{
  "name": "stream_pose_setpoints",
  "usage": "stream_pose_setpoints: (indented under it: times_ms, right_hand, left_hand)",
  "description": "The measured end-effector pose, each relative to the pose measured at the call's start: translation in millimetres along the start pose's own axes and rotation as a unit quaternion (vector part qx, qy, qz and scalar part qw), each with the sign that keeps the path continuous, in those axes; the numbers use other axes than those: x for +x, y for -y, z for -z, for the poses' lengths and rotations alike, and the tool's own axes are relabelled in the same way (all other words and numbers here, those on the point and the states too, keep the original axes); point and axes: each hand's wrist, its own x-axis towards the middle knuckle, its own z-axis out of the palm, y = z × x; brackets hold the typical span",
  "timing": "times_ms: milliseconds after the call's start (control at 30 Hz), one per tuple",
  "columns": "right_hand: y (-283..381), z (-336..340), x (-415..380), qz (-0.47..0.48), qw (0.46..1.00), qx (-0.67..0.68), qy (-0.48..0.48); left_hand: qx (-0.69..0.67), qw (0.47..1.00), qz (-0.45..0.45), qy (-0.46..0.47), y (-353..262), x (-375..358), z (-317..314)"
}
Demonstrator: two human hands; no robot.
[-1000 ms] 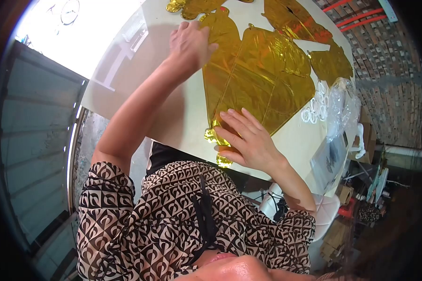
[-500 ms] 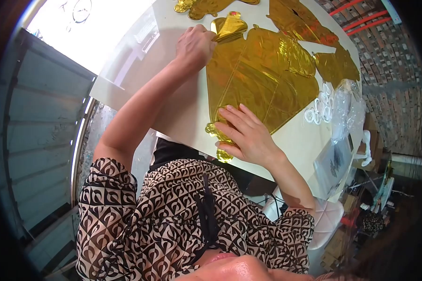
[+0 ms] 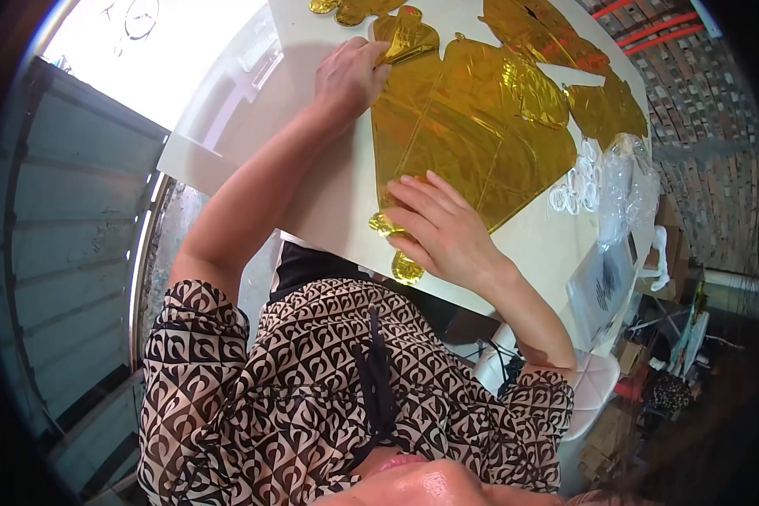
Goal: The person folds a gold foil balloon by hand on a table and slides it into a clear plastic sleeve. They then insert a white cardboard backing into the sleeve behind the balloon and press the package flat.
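We have the gold foil sheet (image 3: pixel 460 126) spread on the table (image 3: pixel 337 215) | our left hand (image 3: pixel 350 78) pinches its folded flap (image 3: pixel 413 35), farther across the table | our right hand (image 3: pixel 443 232) lies on it, fingers extended, loose, by the table's near edge

Looks like an uninflated gold foil balloon (image 3: pixel 472 126), thin, shiny and a little wrinkled. Lies spread flat on the pale tabletop (image 3: pixel 346 211), with straight crease lines running along it. Is gathered into folds at the far left lobe; ends in small, brighter lobes by the near table edge.
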Motion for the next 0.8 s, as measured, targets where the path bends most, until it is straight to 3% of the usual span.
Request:
stream_pose_setpoints:
  times_ms: [367, 800]
  right_hand:
    - [0, 6, 20, 0.004, 0.999, 0.023, 0.04]
    - [-7, -4, 26, 0.028, 0.999, 0.025, -0.007]
  left_hand:
    - [-0.002, 1.0, -0.005, -0.008, -1, -1, -4]
    - [-0.004, 1.0, 0.005, 0.007, -2, -1, 1]
